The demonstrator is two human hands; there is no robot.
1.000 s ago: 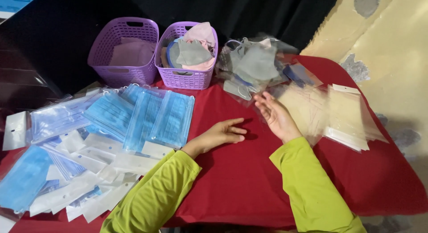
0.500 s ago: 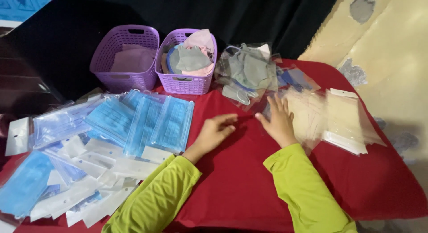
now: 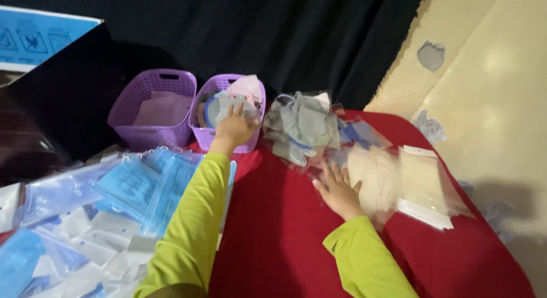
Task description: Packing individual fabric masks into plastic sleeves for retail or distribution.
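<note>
I have my left hand (image 3: 235, 127) stretched out to the nearer purple basket (image 3: 200, 122), the one stuffed with loose face masks (image 3: 246, 88) in grey and pink. The fingers curl over the top of that heap at the basket's front rim, touching the grey cloth, but I cannot tell whether they have actually closed on a piece. My green sleeve (image 3: 191, 218) runs along the arm from the lower edge up toward the basket, crossing over the blue packaged masks (image 3: 128, 184).

My right hand (image 3: 339, 191) lies flat and released on the red tablecloth (image 3: 273, 229), palm down, fingers spread and pointing away from me, toward the pile of grey bagged masks (image 3: 305, 124). Its fingertips rest on the edge of the clear cream-coloured packets (image 3: 419, 184), whose long axis runs away from me, slightly fanned to the right.

A second purple basket (image 3: 149, 107) stands just left of the first, touching it
</note>
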